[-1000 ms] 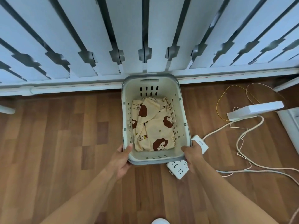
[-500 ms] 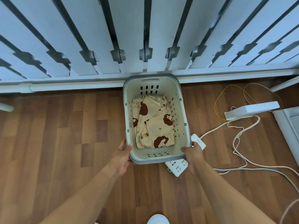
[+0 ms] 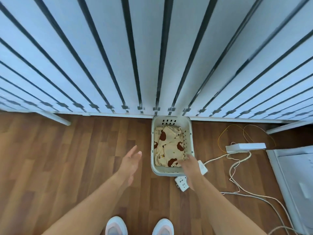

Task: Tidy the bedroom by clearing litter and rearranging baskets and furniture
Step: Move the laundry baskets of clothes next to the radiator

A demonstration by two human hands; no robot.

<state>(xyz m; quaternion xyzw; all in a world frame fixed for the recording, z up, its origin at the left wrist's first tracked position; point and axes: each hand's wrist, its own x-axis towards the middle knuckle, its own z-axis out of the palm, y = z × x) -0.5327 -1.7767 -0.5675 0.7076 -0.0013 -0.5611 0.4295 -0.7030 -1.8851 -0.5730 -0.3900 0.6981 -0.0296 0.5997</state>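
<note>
Your white laundry basket (image 3: pixel 170 118) stands on the wooden floor (image 3: pixel 67 158), right of the middle of the view, with its far end against the foot of the white slatted panel (image 3: pixel 152 56). Inside it lies a crumpled cream cloth (image 3: pixel 167 146) printed with brown bear heads.

Your right hand (image 3: pixel 190 165) hangs over the basket's near right corner with its fingers stretched out loosely towards the cloth. It holds nothing; motion blur makes it impossible to tell whether it touches the rim. Your left hand (image 3: pixel 130 164) is released too, palm turned inward and fingers straight, off to the left of the basket and apart from it.

Just beside the basket's near right corner a white power strip (image 3: pixel 182 183) lies on the floor, and a small white plug block (image 3: pixel 202 167) sits at the right of your right hand. Further right, white cables (image 3: pixel 237 168) trail across the boards to a flat white box (image 3: pixel 245 147), with a thin yellow wire (image 3: pixel 221 138) looped behind it. A white cabinet (image 3: pixel 294 180) stands at the right edge. Your two pale shoes (image 3: pixel 116 225) show at the near edge.
</note>
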